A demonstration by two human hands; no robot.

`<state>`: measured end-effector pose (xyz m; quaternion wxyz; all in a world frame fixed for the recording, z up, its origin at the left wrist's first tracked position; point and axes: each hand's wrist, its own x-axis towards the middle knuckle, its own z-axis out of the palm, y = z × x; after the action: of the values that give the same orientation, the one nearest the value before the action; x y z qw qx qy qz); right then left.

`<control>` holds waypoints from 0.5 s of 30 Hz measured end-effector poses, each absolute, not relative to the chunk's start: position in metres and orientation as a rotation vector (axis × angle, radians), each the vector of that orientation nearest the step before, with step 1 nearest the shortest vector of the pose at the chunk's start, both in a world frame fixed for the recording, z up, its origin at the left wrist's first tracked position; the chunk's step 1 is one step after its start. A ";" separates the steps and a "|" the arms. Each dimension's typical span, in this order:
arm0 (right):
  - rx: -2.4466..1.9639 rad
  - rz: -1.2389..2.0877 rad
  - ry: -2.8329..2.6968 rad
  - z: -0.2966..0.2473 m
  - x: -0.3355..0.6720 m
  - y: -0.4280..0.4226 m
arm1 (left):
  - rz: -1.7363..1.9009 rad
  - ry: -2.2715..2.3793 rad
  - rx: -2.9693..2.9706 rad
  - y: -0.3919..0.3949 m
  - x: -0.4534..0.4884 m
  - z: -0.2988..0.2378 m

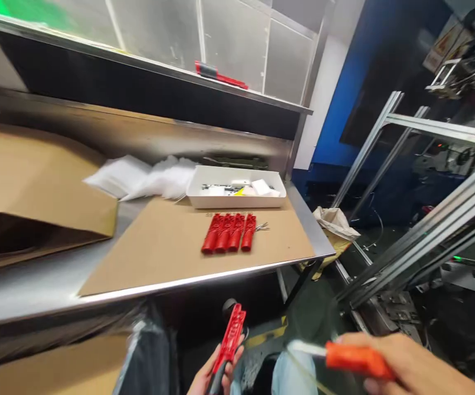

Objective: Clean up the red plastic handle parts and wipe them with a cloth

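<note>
While left hand (pixel 215 373) grips it, red tool (pixel 231 333) points up, slightly right

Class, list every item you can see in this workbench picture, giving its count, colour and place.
red plastic parts: four, red, side by side on the cardboard sheet
cardboard sheet: one, brown, on the steel bench
white tray: one, white, behind the red parts
plastic bags: a pile, clear white, left of the tray
cardboard box: one, brown, bench left
shelf tool: one, red, upper shelf
left hand: holds a red part
right hand: holds an orange tool
</note>
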<state>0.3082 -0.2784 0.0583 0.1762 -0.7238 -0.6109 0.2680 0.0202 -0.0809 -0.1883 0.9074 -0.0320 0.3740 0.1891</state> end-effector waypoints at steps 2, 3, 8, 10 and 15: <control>-2.140 0.773 -1.995 0.046 0.284 -0.262 | 0.431 0.764 -0.097 -0.079 0.017 -0.186; -2.207 0.692 -2.079 0.039 0.276 -0.254 | 0.449 0.765 -0.090 -0.078 0.016 -0.186; -2.396 0.441 -2.427 0.017 0.261 -0.228 | 0.568 0.941 0.180 -0.078 0.011 -0.196; -2.407 0.378 -2.432 0.018 0.257 -0.224 | 0.644 1.039 0.402 -0.077 0.008 -0.201; -2.464 0.552 -2.441 0.027 0.245 -0.212 | 0.746 1.198 0.981 -0.071 0.000 -0.192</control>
<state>0.2451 -0.2122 0.0271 -0.1841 -0.6895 -0.6832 0.1546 -0.0001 -0.0711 -0.1921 0.6528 0.4322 0.5281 0.3289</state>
